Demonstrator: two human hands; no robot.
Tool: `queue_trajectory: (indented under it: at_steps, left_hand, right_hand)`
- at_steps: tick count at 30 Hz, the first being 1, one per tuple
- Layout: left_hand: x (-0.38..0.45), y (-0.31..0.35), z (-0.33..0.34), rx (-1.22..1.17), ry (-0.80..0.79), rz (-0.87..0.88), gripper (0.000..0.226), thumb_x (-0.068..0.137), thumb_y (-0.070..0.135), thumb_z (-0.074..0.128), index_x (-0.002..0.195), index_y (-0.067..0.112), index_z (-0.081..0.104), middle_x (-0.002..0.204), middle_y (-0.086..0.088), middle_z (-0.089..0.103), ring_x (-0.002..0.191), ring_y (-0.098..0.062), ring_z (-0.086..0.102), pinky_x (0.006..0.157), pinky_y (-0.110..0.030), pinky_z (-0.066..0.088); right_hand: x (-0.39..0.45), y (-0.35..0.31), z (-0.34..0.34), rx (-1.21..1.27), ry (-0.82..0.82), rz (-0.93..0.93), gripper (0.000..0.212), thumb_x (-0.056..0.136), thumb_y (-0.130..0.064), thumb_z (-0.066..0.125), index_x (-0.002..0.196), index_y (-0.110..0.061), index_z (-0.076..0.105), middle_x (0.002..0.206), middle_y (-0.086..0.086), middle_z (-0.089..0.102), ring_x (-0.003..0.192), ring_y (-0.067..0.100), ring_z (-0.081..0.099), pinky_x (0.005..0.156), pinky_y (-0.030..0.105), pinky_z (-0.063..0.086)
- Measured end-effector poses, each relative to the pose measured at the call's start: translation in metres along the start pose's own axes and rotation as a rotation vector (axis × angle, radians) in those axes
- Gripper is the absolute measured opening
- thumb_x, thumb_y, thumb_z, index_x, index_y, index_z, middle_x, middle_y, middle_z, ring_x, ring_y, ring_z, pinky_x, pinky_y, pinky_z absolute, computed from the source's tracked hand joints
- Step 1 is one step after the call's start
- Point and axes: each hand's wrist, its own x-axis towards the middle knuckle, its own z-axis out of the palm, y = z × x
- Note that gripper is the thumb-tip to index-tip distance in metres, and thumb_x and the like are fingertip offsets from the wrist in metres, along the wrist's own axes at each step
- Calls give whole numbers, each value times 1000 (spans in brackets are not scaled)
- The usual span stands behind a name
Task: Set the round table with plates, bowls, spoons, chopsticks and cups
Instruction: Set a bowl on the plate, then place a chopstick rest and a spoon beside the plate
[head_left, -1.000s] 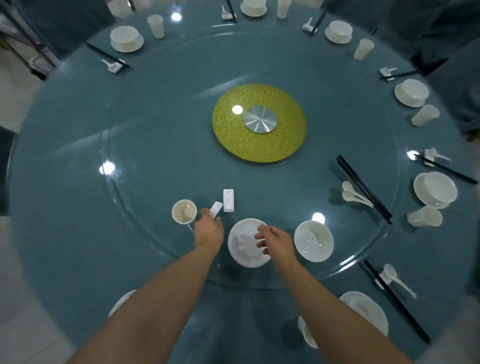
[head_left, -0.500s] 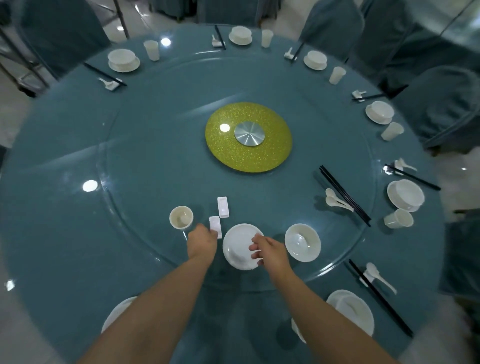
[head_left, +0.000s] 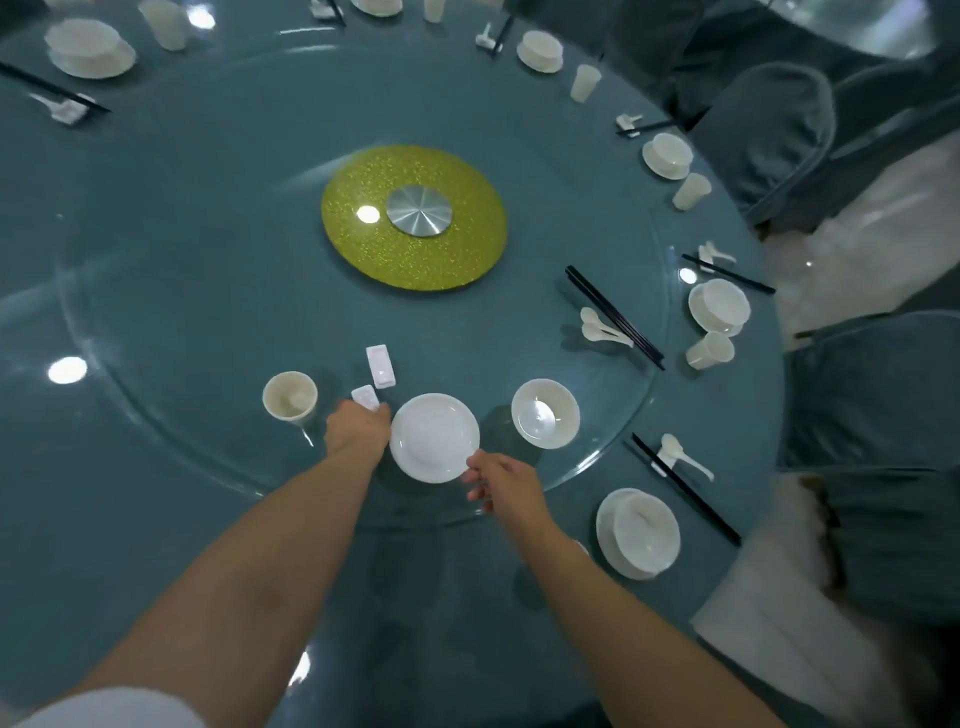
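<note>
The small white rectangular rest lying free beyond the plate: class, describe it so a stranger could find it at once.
Start at the yellow glitter disc in the middle of the round glass turntable and come toward the person's hands. Just beyond the empty white round plate lies a small white rectangular rest. Unlike its twin at the left hand, nothing touches it.

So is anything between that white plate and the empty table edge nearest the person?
Nothing visible. The right hand pinches the plate at its near rim; only bare glass and table lie toward the person.
</note>
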Motion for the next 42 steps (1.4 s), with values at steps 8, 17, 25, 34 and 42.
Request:
queue_trajectory:
  at_steps: [8,17,25,34,42]
  left_hand:
    - [-9,-10,-6,84,-6,59,49,76,40,58,110,6,61,106,-14,65,92,-34,64,68,-34,49]
    - [-96,-70,-24,305,-83,314,45,75,51,49,104,18,60,107,-7,63,96,-33,63,78,-37,51]
    - [-129,-157,-35,543,-174,516,45,80,52,58,117,28,55,119,-3,49,109,-29,57,85,-41,50]
    - [-149,-202,-1,-45,-135,152,17,83,21,58,96,10,63,98,-7,69,94,-28,65,75,-31,47]
    - [-149,-197,16,-194,-170,-42,30,92,15,46,112,11,67,116,-9,68,109,-27,60,93,-31,43]
  right_hand:
    - [0,4,4,10,24,12,22,86,-33,59,82,-15,70,75,0,73,56,11,58,52,24,42]
    - [-22,20,49,-195,-52,-44,17,89,-18,55,89,-5,67,77,6,65,58,15,58,49,22,42]
    - [-35,78,87,-459,-213,-108,13,90,-13,60,83,-13,72,58,0,63,49,9,52,50,21,44]
    - [-43,135,104,-423,-98,55,15,90,-5,58,86,4,69,60,14,64,53,25,57,60,36,53]
    - [-36,142,98,-654,-48,56,24,90,-12,54,75,-1,69,82,23,71,80,35,68,76,37,55]
